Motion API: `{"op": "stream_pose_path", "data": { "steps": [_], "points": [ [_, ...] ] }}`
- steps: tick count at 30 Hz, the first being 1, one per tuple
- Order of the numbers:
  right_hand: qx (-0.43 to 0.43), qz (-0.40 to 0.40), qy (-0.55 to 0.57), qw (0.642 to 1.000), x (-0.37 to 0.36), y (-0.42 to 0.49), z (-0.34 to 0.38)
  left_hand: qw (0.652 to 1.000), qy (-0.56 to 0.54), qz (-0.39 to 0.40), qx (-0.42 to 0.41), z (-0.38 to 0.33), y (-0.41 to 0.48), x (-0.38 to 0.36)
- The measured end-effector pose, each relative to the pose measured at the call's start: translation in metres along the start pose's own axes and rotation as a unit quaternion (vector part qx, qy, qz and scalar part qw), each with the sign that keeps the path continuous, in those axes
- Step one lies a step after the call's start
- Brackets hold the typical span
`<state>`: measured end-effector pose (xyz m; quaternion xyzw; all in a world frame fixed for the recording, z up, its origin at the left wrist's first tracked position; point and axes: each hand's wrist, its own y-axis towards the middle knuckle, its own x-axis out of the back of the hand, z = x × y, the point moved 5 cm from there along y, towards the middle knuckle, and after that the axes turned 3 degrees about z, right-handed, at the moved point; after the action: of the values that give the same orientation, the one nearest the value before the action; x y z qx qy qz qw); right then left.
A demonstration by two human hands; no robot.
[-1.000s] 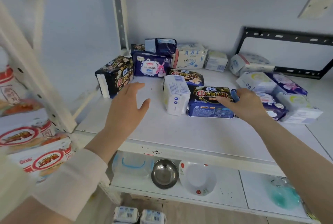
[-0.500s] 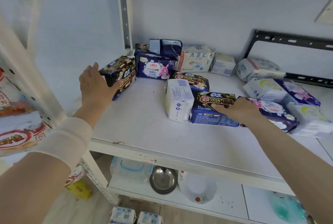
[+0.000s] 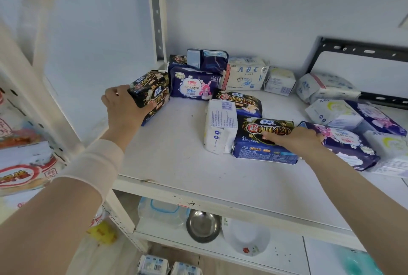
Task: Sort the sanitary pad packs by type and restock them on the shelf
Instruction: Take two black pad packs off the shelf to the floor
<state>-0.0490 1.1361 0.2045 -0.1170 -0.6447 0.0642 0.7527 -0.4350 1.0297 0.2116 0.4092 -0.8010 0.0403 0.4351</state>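
White wrapping marks your landmark: the white pack [image 3: 220,129] stands on end near the middle of the shelf [image 3: 176,164]. Touching its right side lies the blue 420 pack [image 3: 262,144], flat, label up. Your right hand [image 3: 298,140] rests on that pack's edge farthest from the white pack, with the fingers laid across the label and pointing back toward the white pack. Whether your thumb hooks under the edge cannot be told from this view.

Well to the left of the white pack and a little farther back, your left hand [image 3: 123,106] grips the black 420 pack [image 3: 152,92] by its left end, fingers curled round it. That pack stands tilted, its lower corner at the shelf board.

Just behind the white pack, touching it, a second black pack [image 3: 239,102] lies label up. Behind and to the left of the white pack the navy rabbit pack [image 3: 194,85] stands upright, with a small dark pack [image 3: 208,59] on top of it. Straight behind the white pack, at the wall, stands the ABC pack [image 3: 246,74]. To the right of the white pack, past your right hand, lies a purple flowered pack [image 3: 344,148].

Below the white pack, one level down, a steel bowl [image 3: 203,226] sits between a clear box [image 3: 161,208] and a white bowl [image 3: 246,237].
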Motion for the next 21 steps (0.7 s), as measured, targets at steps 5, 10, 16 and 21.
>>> {"op": "stream_pose_path", "data": {
  "steps": [5,10,16,21],
  "points": [
    [-0.028,0.029,0.13,0.991,-0.009,0.001,0.001,0.999,-0.049,0.003,0.001,0.004,0.005,-0.007],
    [-0.036,0.014,0.261,0.965,-0.009,-0.009,-0.003,0.994,-0.108,-0.018,0.017,0.006,0.007,-0.003],
    [-0.061,-0.045,0.289,0.954,0.0,-0.02,-0.013,0.984,-0.165,-0.023,0.064,0.004,-0.015,0.008],
    [-0.051,-0.056,0.39,0.918,0.001,-0.029,-0.043,0.973,-0.212,-0.026,0.092,-0.004,-0.047,0.025]
  ]
}}
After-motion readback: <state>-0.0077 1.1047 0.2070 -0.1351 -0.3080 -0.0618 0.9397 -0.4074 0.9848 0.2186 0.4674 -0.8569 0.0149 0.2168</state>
